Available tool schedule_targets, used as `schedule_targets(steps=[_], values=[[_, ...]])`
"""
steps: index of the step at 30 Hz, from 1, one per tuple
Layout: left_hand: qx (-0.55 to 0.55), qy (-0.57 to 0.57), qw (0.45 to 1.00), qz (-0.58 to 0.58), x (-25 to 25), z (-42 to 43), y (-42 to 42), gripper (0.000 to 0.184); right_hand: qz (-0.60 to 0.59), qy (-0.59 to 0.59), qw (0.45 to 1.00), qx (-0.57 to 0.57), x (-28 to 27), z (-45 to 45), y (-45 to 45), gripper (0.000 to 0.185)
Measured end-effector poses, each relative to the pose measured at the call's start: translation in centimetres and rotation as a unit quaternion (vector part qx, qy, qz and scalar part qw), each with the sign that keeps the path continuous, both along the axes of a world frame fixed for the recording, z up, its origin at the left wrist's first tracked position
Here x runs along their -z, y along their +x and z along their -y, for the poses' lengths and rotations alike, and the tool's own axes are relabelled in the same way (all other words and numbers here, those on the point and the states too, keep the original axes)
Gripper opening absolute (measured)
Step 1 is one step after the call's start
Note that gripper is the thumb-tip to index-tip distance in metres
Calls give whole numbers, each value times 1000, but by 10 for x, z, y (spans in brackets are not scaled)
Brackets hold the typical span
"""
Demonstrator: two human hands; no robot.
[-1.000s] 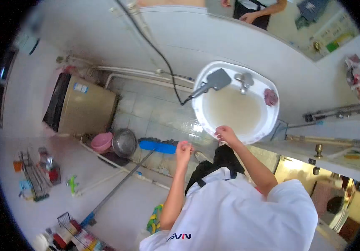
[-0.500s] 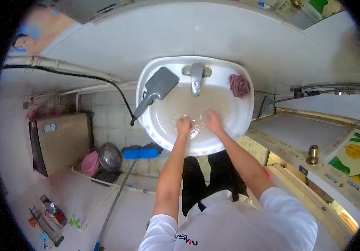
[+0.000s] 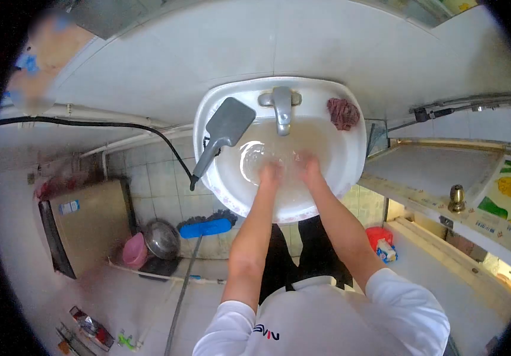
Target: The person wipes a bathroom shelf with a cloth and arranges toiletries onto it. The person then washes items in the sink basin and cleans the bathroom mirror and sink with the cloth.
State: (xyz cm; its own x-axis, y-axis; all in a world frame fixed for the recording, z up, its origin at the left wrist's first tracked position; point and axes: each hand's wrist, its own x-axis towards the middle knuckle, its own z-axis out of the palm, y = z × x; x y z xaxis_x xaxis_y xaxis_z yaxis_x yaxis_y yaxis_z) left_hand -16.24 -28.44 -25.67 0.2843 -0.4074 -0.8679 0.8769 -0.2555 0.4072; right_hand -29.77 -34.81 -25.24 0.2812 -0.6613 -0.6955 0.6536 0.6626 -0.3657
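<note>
Both my hands are low in the cloudy water of a white washbasin (image 3: 353,155). My left hand (image 3: 271,171) is partly under the surface near the middle, with ripples beside it. Close by on its right, my right hand (image 3: 309,168) also dips into the water, apart from the left. The murky water hides the fingers of both and anything they may hold. A metal faucet (image 3: 282,110) stands at the back rim. Across the basin's left rim lies a grey paddle-shaped thing with a handle (image 3: 230,121). A crumpled purplish-brown cloth (image 3: 343,114) rests on the back right corner.
A black hose (image 3: 119,123) runs along the left wall to the paddle's handle end. Lower left are a blue-headed broom (image 3: 206,228), a pink basin (image 3: 135,251), a metal bowl (image 3: 161,239) and a large box (image 3: 92,222). A counter (image 3: 439,169) stands at the right.
My hands have sunk deeper, the left one shifting right and its fist now blurred by water. Ripples have spread at the basin's left side. The view has shifted slightly.
</note>
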Motion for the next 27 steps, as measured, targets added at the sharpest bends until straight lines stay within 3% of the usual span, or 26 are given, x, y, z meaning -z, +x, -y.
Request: schedule_targets(steps=[1,2,5,7,8,9,10,11,12,14,18,21,22,24,26,27], values=[[-18,-63,993,-95,0,11,4,14,99,23,995,-6,-8,5,7,24],[-34,-125,973,-190,-24,29,10,14,110,-25,993,-19,-37,16,18,23],[-71,-170,968,-171,-102,69,29,15,-1,-213,976,-33,-125,64,43,22],[151,-172,971,62,-134,81,53,20,-132,-218,967,5,-142,89,42,22],[153,-176,970,63,-151,82,53,20,-226,-173,958,22,-140,98,35,24],[182,-117,968,130,-164,80,54,20,-225,-175,958,24,-154,97,25,24],[208,-56,957,195,-173,78,54,20,-406,-294,864,-41,-167,97,13,32],[207,-57,957,196,-168,73,54,20,-563,-394,719,-105,-180,98,3,41],[228,-71,945,224,-158,63,55,21,-563,-394,719,-106,-191,101,-4,41],[250,-81,931,252,-144,43,51,22,-754,-561,303,-158,-200,107,-21,47],[248,-70,927,274,-135,-5,38,19,-776,-527,284,-195,-133,124,-28,40],[212,-74,936,270,-134,-39,27,16,-758,-548,306,-178,-115,150,20,32],[197,-75,939,272,-137,-49,25,16,-714,-609,310,-155,-113,144,35,26],[206,-91,906,357,-149,-66,26,20,-710,-611,307,-169,-117,127,34,25],[259,-30,745,614,-173,-79,48,33,-692,-652,252,-184,-109,131,1,25],[269,-9,633,726,-190,-75,64,39,-670,-652,285,-211,-106,138,-27,26]])
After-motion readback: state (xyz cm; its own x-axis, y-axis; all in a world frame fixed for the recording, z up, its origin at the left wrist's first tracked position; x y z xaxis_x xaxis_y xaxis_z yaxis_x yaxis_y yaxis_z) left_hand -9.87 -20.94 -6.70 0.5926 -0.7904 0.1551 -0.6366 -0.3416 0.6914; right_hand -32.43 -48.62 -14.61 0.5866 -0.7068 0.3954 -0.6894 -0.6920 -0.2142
